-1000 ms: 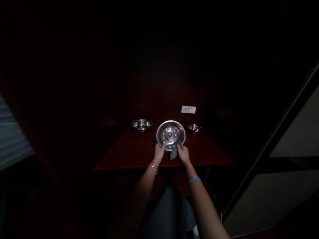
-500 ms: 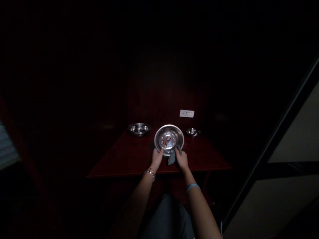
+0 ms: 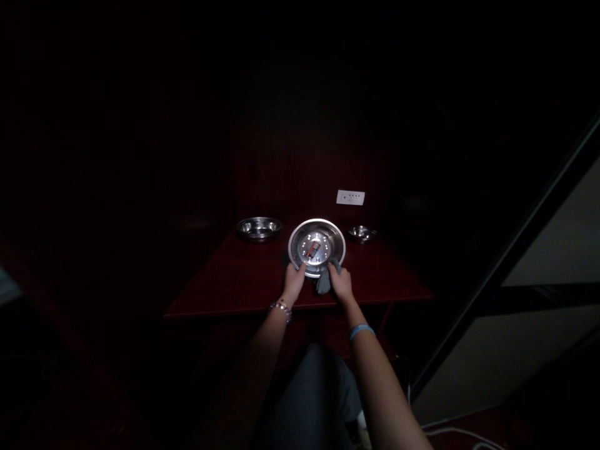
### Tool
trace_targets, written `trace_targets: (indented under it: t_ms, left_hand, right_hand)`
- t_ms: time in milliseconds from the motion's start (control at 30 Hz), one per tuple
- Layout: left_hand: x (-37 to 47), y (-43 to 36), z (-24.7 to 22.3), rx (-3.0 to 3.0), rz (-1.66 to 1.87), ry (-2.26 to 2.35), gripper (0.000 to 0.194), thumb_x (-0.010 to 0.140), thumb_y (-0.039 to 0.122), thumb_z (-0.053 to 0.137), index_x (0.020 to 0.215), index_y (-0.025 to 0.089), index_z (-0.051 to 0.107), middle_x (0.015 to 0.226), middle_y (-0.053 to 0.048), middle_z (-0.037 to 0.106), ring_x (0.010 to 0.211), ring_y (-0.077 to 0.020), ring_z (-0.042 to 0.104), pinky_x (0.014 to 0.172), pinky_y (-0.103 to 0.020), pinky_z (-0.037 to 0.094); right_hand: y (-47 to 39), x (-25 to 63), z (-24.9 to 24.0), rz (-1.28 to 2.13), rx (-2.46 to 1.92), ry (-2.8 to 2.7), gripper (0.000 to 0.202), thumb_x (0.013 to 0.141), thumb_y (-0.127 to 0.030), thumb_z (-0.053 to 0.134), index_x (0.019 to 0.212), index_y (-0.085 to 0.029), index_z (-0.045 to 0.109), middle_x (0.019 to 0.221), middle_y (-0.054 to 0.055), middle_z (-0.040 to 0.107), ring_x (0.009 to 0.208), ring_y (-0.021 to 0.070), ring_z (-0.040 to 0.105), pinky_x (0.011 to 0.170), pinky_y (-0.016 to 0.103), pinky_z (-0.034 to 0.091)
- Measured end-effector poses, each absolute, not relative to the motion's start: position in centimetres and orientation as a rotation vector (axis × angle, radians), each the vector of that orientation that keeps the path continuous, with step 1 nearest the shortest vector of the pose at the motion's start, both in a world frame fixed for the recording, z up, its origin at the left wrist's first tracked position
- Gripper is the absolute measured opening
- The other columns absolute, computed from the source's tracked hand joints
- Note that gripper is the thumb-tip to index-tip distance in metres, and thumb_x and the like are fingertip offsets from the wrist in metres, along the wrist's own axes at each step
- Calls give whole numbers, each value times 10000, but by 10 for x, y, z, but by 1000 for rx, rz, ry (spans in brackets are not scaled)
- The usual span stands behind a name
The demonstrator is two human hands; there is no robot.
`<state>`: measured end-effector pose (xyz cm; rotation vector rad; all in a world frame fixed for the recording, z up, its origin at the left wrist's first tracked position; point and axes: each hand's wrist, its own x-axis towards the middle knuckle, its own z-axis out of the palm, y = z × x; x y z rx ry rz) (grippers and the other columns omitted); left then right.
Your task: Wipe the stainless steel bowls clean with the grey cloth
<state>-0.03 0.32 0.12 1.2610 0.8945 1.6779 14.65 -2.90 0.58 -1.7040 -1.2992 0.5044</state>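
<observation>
Basin (image 3: 334,240) mid-view, over the near-middle part of the table (image 3: 220,278); cannot tell if its underside meets the top. Label (image 3: 314,250) in the basin, on its floor. Dish (image 3: 259,230) on the table, to the left, farther back. Bowl (image 3: 362,234) on the table, to the right, also back. Socket (image 3: 350,197) on the wall behind, above the table, right of centre. Left hand (image 3: 293,280) at the basin's near-left rim; right hand (image 3: 342,281) at the near-right, cloth (image 3: 323,282) between it and the rim.
</observation>
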Motion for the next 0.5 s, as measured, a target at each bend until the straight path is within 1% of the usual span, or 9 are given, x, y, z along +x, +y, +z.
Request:
trace_targets:
  t_ms: [133,300,500]
  left_hand:
    - [-1,0,2,1223,1687,944,220,755,207,624,947,114,677,1032,-121,729,1037,-266,651,972,-389,469]
    - [-1,0,4,1217,1682,962,236,767,202,606,971,110,678,1039,-106,732,1024,-245,654,954,-358,474]
    - [0,6,-2,1251,1661,984,296,779,262,596,1010,89,662,1082,-153,709,1031,-266,645,961,-394,465]
  right_hand:
    - [-27,147,4,492,-1729,-1290,464,899,-514,441,842,-160,735,875,125,741,876,226,699,742,245,488]
    - [-27,146,2,510,-1696,-1319,482,890,-547,438,843,-169,735,856,111,742,870,223,700,709,235,484]
    - [-27,147,0,480,-1709,-1308,472,884,-534,445,828,-170,740,834,107,740,862,227,700,720,244,493]
